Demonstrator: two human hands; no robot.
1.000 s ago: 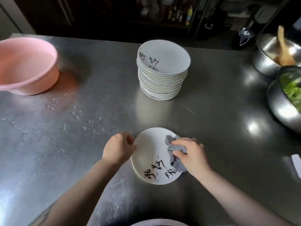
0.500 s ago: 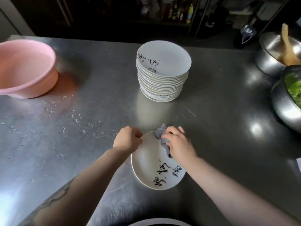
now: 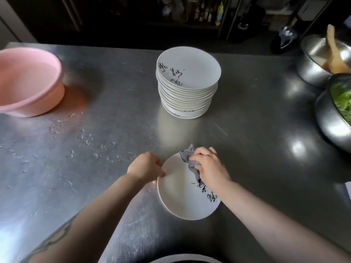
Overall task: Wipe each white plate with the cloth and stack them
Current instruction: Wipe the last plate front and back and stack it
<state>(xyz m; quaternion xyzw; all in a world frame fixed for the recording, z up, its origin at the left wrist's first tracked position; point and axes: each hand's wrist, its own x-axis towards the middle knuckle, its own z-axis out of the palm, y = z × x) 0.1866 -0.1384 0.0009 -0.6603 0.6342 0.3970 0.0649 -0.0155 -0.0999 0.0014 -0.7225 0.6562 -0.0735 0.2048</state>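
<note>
The left hand (image 3: 145,167) pinches the plate (image 3: 187,188) rim at nine o'clock, steadying it while the right hand's (image 3: 209,168) curled fingers (image 3: 199,155) press the bunched cloth (image 3: 189,158) near twelve.

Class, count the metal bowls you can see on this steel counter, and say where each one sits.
2. One metal bowl stands at the far right edge with a wooden utensil in it; a second metal bowl, holding greens, sits just in front of it. Both are cut off by the frame, so more may be hidden.

Plate (image 3: 182,198) near the front of the desk (image 3: 114,186), cloth (image 3: 190,158) on its far rim. Behind it, stack of plates (image 3: 188,82). Basin (image 3: 28,82) far left, two bowls (image 3: 330,118) far right.
</note>
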